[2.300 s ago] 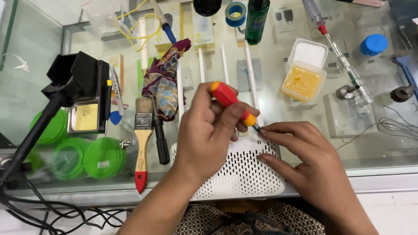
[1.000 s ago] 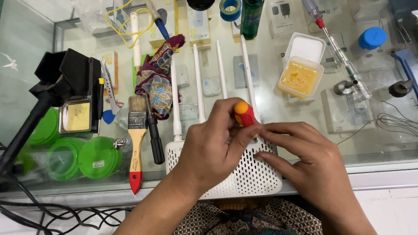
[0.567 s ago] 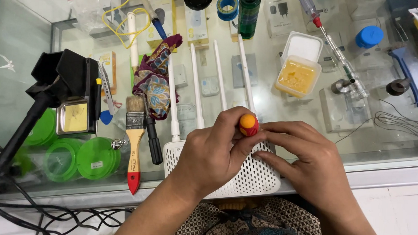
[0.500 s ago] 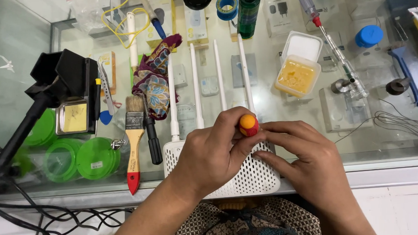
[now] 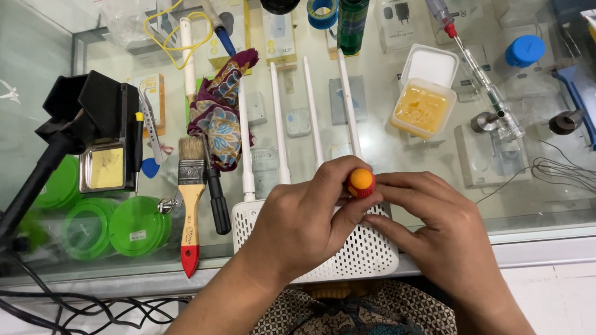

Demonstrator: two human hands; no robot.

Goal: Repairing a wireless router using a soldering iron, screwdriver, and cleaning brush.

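A white perforated router (image 5: pixel 355 252) with several upright white antennas (image 5: pixel 277 121) lies on the glass counter in front of me. My left hand (image 5: pixel 307 221) is wrapped around a screwdriver with a red and orange handle (image 5: pixel 361 183), held upright over the router's top edge. My right hand (image 5: pixel 434 225) rests on the router beside it, fingertips touching the screwdriver's lower part. The tip is hidden by my fingers.
A paintbrush with a red-tipped wooden handle (image 5: pixel 190 206) and a black tool (image 5: pixel 215 198) lie left of the router. Green lids (image 5: pixel 136 225), a black stand (image 5: pixel 88 123), a patterned cloth (image 5: pixel 218 114), a yellow paste tub (image 5: pixel 421 108) and coiled wire (image 5: pixel 573 175) surround it.
The screwdriver has swung from a slant to upright, end-on to the camera, over the router. Both hands stay on the router; the view has shifted slightly.
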